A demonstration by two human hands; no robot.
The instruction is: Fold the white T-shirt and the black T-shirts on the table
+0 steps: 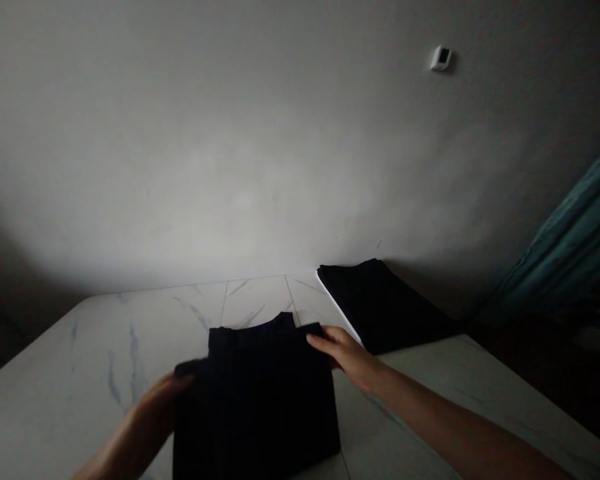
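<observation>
A folded black garment (260,400) hangs over or lies on the near part of the table; the dim light hides its exact kind. A band-like strip of it stands up past the fold along the far edge. My left hand (163,400) grips its upper left corner, with most of the fingers behind the cloth. At the upper right corner, my right hand (340,353) pinches the cloth, thumb on the front and the other fingers behind. To the right of that hand, a second folded black cloth item (390,307) lies flat, with a white edge along its left side.
The table (145,347) has a white top with grey-blue marbling and seam lines. Its back edge meets a plain wall (260,167). A small white device (441,58) is mounted high on the wall. Teal curtain fabric (575,220) hangs at the right.
</observation>
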